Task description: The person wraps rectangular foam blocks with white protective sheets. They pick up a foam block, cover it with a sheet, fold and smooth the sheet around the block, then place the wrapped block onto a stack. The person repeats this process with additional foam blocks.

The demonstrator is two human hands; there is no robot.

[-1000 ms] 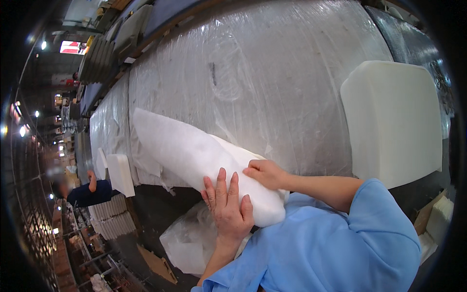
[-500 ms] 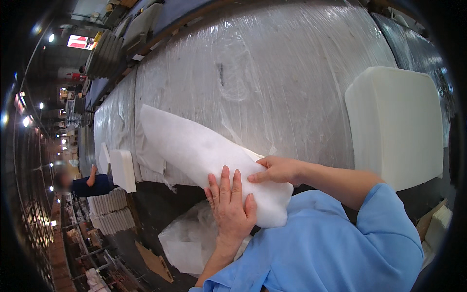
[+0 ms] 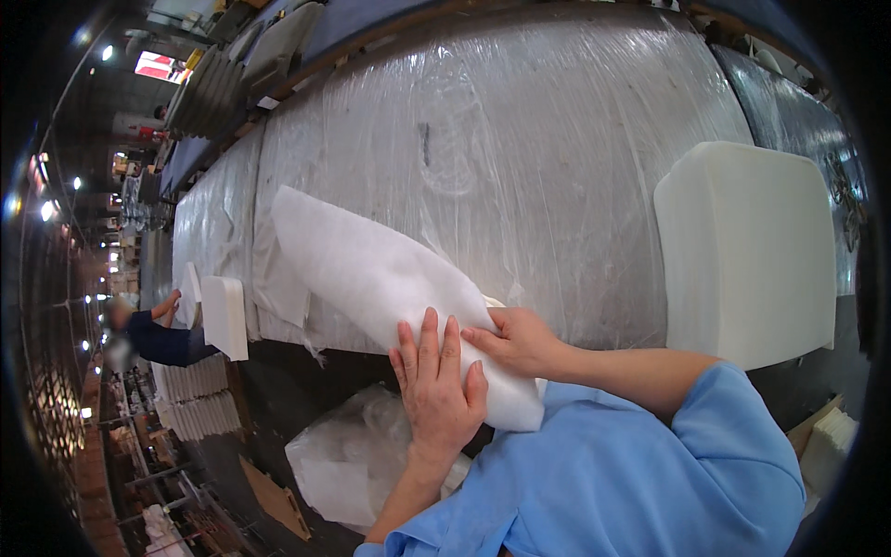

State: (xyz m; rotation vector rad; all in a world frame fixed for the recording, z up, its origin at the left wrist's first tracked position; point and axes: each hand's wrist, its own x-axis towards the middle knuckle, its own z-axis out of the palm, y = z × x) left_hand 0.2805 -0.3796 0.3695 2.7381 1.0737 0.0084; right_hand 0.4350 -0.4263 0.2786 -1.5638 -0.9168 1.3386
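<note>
A long piece of white fibre batting [image 3: 371, 265] lies slantwise over the near edge of the table, its near end against my blue shirt. It is wrapped over something whose cream edge [image 3: 494, 301] peeks out beside my right hand. My left hand [image 3: 436, 395] rests flat on top of the batting, fingers stretched and slightly apart. My right hand [image 3: 522, 340] grips the right side of the batting, thumb on top and the other fingers tucked out of sight. What lies inside the batting is mostly hidden.
Clear plastic film covers the table [image 3: 557, 167]. A large white cushion [image 3: 747, 255] stands at the right. Below the table edge lies a clear plastic bag [image 3: 348, 450]. Far left, a person [image 3: 167, 334] in dark clothes works by a white foam block [image 3: 225, 317] and stacked white pads [image 3: 200, 408].
My right hand has slid slightly left over the batting, and the batting bulges a little more beside it. My left hand stays flat in place. The distant person has reached toward the table.
</note>
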